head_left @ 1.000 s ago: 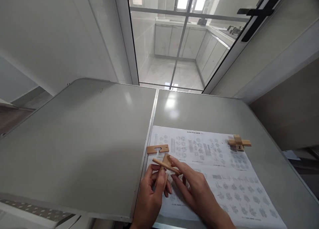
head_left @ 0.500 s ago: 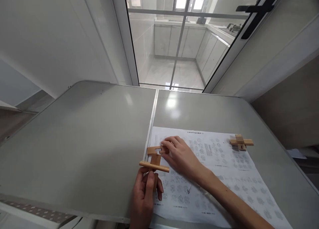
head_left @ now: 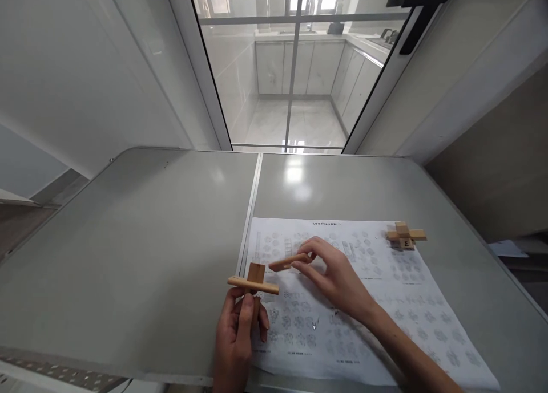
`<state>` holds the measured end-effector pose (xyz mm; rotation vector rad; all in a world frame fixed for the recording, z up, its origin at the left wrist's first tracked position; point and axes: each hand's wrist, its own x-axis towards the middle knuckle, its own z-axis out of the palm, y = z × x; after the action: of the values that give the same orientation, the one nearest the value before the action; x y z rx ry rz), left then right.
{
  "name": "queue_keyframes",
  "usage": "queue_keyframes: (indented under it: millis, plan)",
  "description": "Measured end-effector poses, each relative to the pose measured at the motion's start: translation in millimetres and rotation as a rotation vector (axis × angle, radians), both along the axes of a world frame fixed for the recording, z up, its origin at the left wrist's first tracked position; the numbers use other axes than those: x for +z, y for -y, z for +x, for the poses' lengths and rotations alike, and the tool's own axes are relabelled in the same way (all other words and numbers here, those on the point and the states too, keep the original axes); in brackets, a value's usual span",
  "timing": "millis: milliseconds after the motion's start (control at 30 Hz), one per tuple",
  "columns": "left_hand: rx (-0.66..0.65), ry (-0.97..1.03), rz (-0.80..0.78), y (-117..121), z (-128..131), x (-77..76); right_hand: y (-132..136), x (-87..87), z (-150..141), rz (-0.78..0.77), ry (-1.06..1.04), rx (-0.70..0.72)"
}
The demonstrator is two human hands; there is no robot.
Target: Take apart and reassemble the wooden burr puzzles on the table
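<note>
Near the front edge of the table, my left hand (head_left: pixel 240 330) grips a wooden puzzle assembly (head_left: pixel 256 273), a flat upright piece crossed by a long thin bar. Its lower part is hidden among my fingers. My right hand (head_left: pixel 338 273) pinches one loose wooden puzzle piece (head_left: pixel 285 263) by its right end, thumb below and fingers above. That piece is seen nearly edge-on, just right of the assembly and apart from it. Beneath both hands lies a printed sheet (head_left: pixel 377 307) covered in small diagrams.
Another cross-shaped group of wooden pieces (head_left: pixel 406 235), one marked 3, rests on the sheet's far right corner. The grey table (head_left: pixel 128 256) has a metal seam (head_left: pixel 252 193) down its middle. Behind it stands a glass door (head_left: pixel 274 73) with a black handle (head_left: pixel 417 11).
My right hand has drawn the loose piece away from the assembly to the right and turned it edge-on. My left hand keeps its hold; the whole view has shifted slightly.
</note>
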<state>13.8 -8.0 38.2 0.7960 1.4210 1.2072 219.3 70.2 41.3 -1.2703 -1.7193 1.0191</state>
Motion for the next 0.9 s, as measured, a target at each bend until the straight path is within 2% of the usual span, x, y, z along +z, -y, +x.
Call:
queue_keyframes:
  millis: [100, 200, 300, 367, 467, 600, 700, 900]
  plan:
    - [0.024, 0.017, -0.012, -2, 10, 11.0, 14, 10.8, 16, -0.294, -0.422, -0.079]
    - [-0.036, 0.088, -0.057, -4, 23, 20.3, 28, 15.6, 21, -0.550, -0.734, -0.174]
    - [-0.106, 0.147, -0.081, -8, 35, 24.9, 38, 18.2, 22, -0.730, -0.898, -0.186]
    - [-0.124, 0.182, -0.095, -11, 41, 25.7, 42, 21.8, 23, -0.793, -0.945, -0.166]
    - [-0.129, 0.232, -0.115, -15, 45, 24.9, 46, 30.2, 26, -0.793, -0.938, -0.148]
    - [-0.126, 0.280, -0.127, -18, 44, 19.9, 52, 38.7, 29, -0.683, -0.728, -0.040]
    - [-0.160, 0.323, -0.141, -19, 39, 12.3, 55, 38.5, 26, -0.600, -0.585, 0.093]
    - [-0.206, 0.457, -0.194, -16, 28, -4.8, 49, 31.6, 6, -0.515, -0.452, 0.246]
